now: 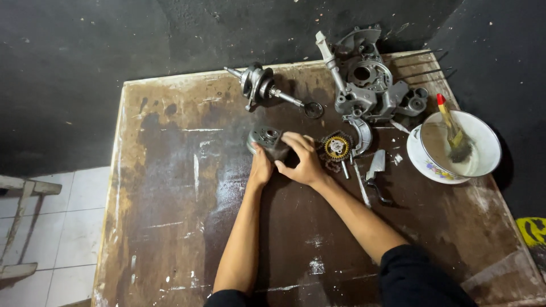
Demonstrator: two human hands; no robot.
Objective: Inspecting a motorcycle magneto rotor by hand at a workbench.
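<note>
Both hands meet at a round grey metal engine part (pixel 266 139) lying near the middle of a worn wooden table (pixel 170 187). My left hand (pixel 260 168) presses against its near side. My right hand (pixel 302 160) wraps over its right side, fingers curled on it. Just to the right of my right hand lies a dark toothed gear with a brass-coloured centre (pixel 336 147).
A crankshaft (pixel 263 85) lies at the table's far edge. A grey engine casing (pixel 368 85) sits at the far right. A white bowl (pixel 480 142) with a brush (pixel 453 131) in it stands at the right. Small metal pieces (pixel 375 165) lie beside the gear. Tiled floor at left.
</note>
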